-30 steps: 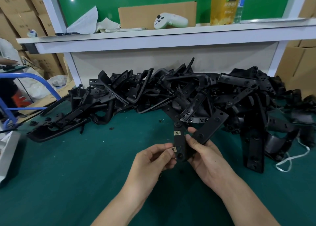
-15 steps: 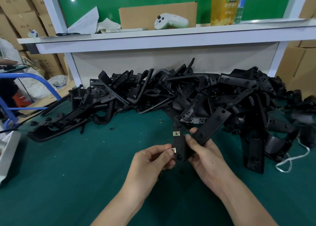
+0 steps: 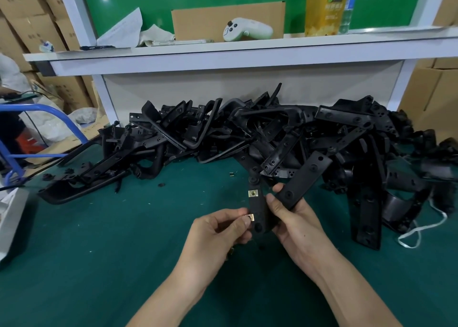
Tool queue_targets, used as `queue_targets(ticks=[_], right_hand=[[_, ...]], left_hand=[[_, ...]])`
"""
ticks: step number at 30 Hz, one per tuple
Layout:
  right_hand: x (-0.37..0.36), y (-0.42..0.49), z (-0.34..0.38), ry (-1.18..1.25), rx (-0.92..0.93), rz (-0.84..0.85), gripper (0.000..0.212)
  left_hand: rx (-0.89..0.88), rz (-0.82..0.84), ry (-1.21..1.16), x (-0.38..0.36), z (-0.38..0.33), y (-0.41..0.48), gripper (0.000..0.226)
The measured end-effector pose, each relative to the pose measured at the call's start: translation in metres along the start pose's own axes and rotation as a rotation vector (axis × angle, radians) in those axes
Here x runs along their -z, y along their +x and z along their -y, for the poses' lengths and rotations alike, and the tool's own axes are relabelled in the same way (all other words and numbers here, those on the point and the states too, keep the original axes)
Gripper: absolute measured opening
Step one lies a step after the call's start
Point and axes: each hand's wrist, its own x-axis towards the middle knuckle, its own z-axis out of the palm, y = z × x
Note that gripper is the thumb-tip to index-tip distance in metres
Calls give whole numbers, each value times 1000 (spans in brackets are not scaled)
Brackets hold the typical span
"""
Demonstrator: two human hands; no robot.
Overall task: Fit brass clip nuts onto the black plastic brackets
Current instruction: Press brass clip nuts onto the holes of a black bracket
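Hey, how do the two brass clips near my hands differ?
The upper clip nut sits on the held bracket, untouched, hole showing; the lower clip nut is pinched by the left hand at the bracket's left edge, hole hidden. Both are small brass pieces.

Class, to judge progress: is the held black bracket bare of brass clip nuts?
No, one brass clip nut sits on the bracket, above a second nut pinched by the left hand.
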Motion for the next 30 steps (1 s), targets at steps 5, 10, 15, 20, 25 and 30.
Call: queue_targets(ticks=[5, 10, 15, 20, 25, 30], right_hand=[[0, -2, 0, -45, 0, 9, 26], [1, -3, 1, -28, -1, 22, 29], [-4, -4, 2, 140, -36, 29, 32], [-7, -4, 3, 215, -17, 30, 26], [-6, -1, 1, 219, -5, 14, 24], [-7, -4, 1, 220, -34, 22, 21]], left_hand=[[-1, 10, 51, 2, 2, 1, 12], [-11, 34, 46, 2, 1, 1, 24], [1, 4, -143, -8, 3, 5, 19], [7, -40, -210, -18, 6, 5, 35], [-39, -44, -26, -22, 6, 1, 17], [-156, 7, 284, -27, 3, -9, 13]])
